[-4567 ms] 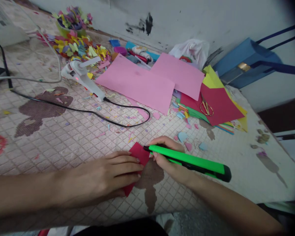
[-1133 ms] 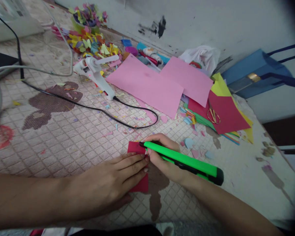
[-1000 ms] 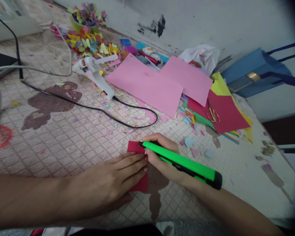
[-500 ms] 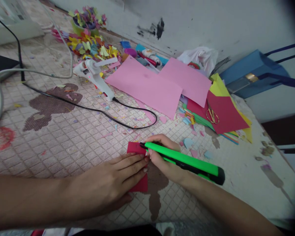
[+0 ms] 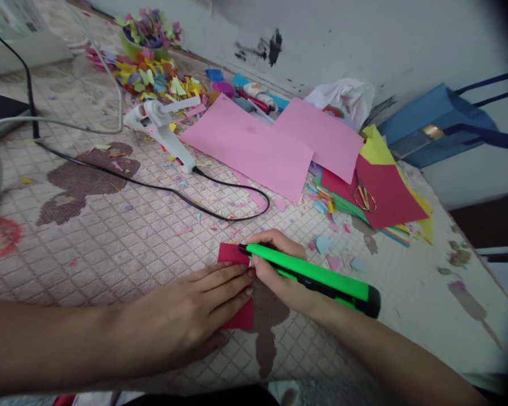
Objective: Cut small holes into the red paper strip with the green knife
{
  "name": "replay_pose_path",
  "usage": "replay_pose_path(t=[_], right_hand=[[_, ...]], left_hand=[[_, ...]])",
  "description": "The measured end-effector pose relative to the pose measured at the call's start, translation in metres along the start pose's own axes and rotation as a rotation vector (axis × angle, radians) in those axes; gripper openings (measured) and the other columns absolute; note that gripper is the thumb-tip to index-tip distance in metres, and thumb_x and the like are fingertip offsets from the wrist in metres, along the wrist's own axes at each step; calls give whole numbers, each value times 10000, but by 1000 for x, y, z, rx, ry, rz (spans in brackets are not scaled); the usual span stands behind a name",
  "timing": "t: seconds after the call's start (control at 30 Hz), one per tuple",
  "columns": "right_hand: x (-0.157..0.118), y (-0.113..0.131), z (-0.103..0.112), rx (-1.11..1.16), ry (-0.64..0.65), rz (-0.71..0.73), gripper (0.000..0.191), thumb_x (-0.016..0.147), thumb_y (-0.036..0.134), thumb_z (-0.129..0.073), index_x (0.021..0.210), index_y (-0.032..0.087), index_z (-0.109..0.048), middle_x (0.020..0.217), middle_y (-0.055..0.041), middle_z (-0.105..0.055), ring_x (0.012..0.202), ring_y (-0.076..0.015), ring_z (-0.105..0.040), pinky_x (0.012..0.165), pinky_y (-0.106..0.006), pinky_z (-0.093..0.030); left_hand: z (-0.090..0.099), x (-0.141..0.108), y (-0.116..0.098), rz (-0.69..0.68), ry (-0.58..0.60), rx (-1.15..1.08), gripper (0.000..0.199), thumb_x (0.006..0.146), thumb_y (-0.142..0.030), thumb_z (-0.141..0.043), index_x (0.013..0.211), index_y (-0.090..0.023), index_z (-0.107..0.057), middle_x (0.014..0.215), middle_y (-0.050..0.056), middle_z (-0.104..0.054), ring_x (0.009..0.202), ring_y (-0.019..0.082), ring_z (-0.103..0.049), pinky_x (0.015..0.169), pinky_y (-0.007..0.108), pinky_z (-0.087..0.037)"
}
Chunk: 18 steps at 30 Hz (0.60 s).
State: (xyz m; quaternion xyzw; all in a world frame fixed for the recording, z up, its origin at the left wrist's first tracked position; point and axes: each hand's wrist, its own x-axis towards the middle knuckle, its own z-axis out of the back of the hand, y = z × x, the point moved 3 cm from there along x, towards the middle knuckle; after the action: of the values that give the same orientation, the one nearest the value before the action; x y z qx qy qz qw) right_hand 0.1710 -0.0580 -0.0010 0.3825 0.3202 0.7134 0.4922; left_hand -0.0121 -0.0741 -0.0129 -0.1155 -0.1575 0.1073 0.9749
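I have the right hand (image 5: 281, 290) gripping a green tool (image 5: 313, 270) at the near-centre red paper (image 5: 227, 254), mostly covered by the flat left hand (image 5: 195, 307); black cord (image 5: 232, 219), glue gun (image 5: 169, 141), pink sheets (image 5: 254, 149) lie farther off.

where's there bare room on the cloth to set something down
The tablecloth is mostly bare between the black cord and the left hand, bar a few scraps. Another open patch lies right of the green tool, below the large red sheet. It is crowded along the back, with the glue gun, pink sheets and heaped paper pieces.
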Motion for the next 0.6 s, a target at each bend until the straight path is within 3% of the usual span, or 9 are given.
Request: replay_pose_path(t=[0.13, 0.33, 0.6], right_hand=[[-1, -1, 1, -3, 21, 15, 139, 862, 164, -582, 977, 206, -649, 884, 11, -694, 812, -122, -649, 735, -233, -512], [-3, -2, 2, 30, -64, -31, 119, 840, 185, -590, 940, 206, -651, 802, 16, -691, 710, -118, -645, 645, -232, -508], [-1, -1, 1, 21, -30, -9, 146, 838, 157, -580, 955, 204, -654, 842, 7, -703, 753, -125, -658, 680, -236, -521]], left_hand=[[2, 0, -1, 12, 7, -11, 436, 1005, -277, -471, 1385, -66, -511, 1441, 146, -539, 1352, 260, -495, 1158, 369, -383], [1, 1, -1, -3, 9, 11, 430, 1009, -273, -467, 1374, -53, -522, 1435, 157, -541, 1349, 277, -497, 1144, 381, -402], [0, 0, -2, 9, -10, -5, 432, 999, -268, -480, 1370, -51, -523, 1430, 159, -547, 1344, 270, -504, 1150, 376, -395]])
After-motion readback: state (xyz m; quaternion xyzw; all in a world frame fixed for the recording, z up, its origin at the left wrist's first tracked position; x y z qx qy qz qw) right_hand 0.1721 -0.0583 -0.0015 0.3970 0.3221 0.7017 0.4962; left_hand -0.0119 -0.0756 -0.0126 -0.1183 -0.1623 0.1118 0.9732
